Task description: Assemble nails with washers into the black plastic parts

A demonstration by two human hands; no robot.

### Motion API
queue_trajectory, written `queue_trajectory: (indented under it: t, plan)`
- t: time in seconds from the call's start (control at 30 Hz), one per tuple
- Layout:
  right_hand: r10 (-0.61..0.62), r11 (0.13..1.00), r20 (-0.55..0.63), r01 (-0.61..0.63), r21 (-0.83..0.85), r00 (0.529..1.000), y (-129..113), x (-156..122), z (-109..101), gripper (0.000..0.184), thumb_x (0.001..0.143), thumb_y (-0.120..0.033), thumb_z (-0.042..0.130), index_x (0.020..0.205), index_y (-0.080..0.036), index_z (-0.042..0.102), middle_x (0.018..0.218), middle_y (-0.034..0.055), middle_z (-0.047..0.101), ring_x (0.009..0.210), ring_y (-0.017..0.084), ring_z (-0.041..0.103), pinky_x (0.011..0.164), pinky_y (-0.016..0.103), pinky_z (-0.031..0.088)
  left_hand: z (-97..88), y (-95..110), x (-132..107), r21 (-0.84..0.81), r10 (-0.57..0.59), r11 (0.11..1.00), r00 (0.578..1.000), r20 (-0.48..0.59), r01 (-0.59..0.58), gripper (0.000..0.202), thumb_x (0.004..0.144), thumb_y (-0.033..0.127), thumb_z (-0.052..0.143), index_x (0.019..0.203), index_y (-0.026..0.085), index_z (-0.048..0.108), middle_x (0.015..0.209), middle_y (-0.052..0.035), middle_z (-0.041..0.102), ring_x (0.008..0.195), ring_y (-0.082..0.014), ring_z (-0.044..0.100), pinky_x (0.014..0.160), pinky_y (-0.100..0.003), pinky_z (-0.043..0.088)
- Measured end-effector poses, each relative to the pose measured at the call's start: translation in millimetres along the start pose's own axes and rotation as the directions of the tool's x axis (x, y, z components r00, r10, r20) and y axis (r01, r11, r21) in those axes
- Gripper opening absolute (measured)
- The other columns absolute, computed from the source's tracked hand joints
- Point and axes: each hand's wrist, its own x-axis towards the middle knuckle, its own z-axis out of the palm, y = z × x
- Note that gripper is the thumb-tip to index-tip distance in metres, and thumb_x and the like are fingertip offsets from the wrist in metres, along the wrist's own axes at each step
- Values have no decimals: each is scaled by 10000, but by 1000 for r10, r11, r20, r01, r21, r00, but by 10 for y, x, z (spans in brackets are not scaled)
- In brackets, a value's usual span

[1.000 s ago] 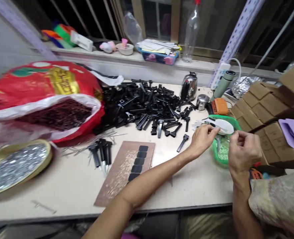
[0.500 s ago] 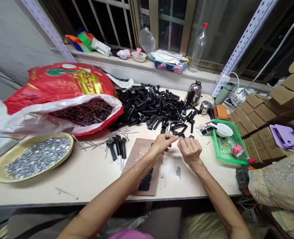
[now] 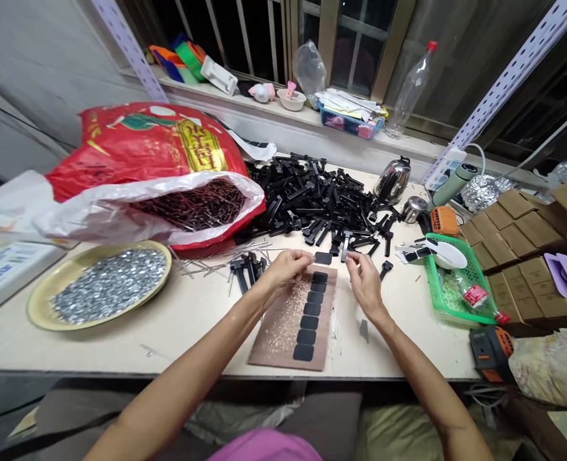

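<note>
My left hand (image 3: 287, 267) pinches a small black rounded patch (image 3: 323, 258) by its left edge, just above the far end of a brown board (image 3: 264, 352). My right hand (image 3: 364, 285) is to the right of the patch, thumb and fingers curled together; whatever they hold, if anything, cannot be made out. A grey-black strap-like piece (image 3: 345, 246) lies just beyond its fingertips. Down the right side of the board runs a row of several black patches (image 3: 307, 336), and pale crumbs (image 3: 283, 314) are scattered beside them. Behind both hands spreads a pile of black plastic pieces (image 3: 312, 192).
On the left are a red bag (image 3: 143, 147) of thin dark rods and a yellowish dish (image 3: 38, 320) of small silvery pieces. A green basket (image 3: 434, 301), cardboard boxes (image 3: 518, 282) and a black-orange power tool (image 3: 492, 352) stand right. A steel pot (image 3: 393, 181) is at the back.
My hands, close together before, have moved apart. The patch now shows in my left hand, and the row on the board is uncovered. The camera view has shifted left.
</note>
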Motion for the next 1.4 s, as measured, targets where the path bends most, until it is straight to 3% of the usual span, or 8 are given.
queue_trajectory:
  t: [0.03, 0.1, 0.2, 0.43, 0.57, 0.7, 0.93, 1.4]
  plan:
    - [148, 982, 77, -156, 108, 986, 29, 30, 39, 346, 906, -451, 426, 963, -189, 643, 874, 39, 651, 594, 114, 538, 526, 243, 410, -50, -19, 14, -4, -9, 1000, 999, 41, 9, 132, 583, 249, 651, 598, 158, 556, 431, 72, 458, 380, -38, 356, 385, -165, 246]
    - [321, 885, 253, -384, 264, 913, 85, 90, 128, 380, 838, -515, 472, 870, -173, 637, 744, 13, 619, 509, 100, 484, 467, 234, 381, -106, -72, 49, -8, -44, 999, 995, 91, 45, 155, 594, 268, 660, 626, 164, 549, 408, 72, 457, 349, -33, 330, 369, -162, 213]
    - [396, 776, 374, -523, 352, 839, 128, 152, 253, 353, 733, -520, 563, 732, -170, 608, 589, -30, 547, 459, 80, 425, 453, 218, 350, -106, -166, 115, 39, -119, 993, 983, 137, 115, 177, 626, 303, 652, 642, 174, 532, 355, 79, 433, 295, -29, 275, 353, -165, 154]
    - [467, 817, 325, -542, 198, 822, 141, 211, 367, 154, 638, -318, 579, 576, -177, 571, 565, -35, 560, 554, 97, 500, 554, 216, 392, -12, -303, 202, 242, -120, 964, 992, 42, 107, 118, 683, 278, 593, 650, 169, 563, 312, 93, 396, 278, -48, 273, 358, -181, 190]
    - [512, 824, 278, -556, 107, 813, 164, 214, 420, 118, 624, -279, 570, 550, -188, 577, 543, -46, 555, 549, 104, 495, 532, 214, 363, 24, -321, 222, 467, -34, 882, 997, -69, 62, 90, 667, 195, 552, 593, 165, 594, 307, 79, 412, 343, -84, 395, 431, -197, 297]
    - [539, 827, 243, -561, 29, 807, 164, 225, 470, 97, 619, -241, 559, 536, -196, 580, 540, -47, 564, 546, 109, 497, 522, 216, 348, 40, -292, 240, 586, 6, 809, 996, -85, 45, 131, 668, 171, 540, 553, 171, 602, 299, 62, 426, 418, -122, 493, 492, -208, 341]
    - [551, 830, 206, -557, -33, 809, 145, 237, 528, 104, 614, -193, 550, 511, -200, 562, 536, -39, 574, 539, 115, 506, 519, 221, 352, 48, -243, 241, 593, -16, 803, 997, -78, 59, 139, 649, 152, 534, 530, 181, 601, 285, 65, 417, 414, -127, 499, 505, -210, 352]
    - [458, 888, 156, -457, -47, 875, 84, 197, 530, 179, 657, -154, 521, 499, -210, 455, 563, -35, 503, 577, 121, 480, 572, 236, 366, 49, -237, 247, 599, -5, 799, 997, -77, 50, 152, 633, 152, 542, 489, 189, 573, 279, 72, 404, 394, -116, 479, 513, -214, 346]
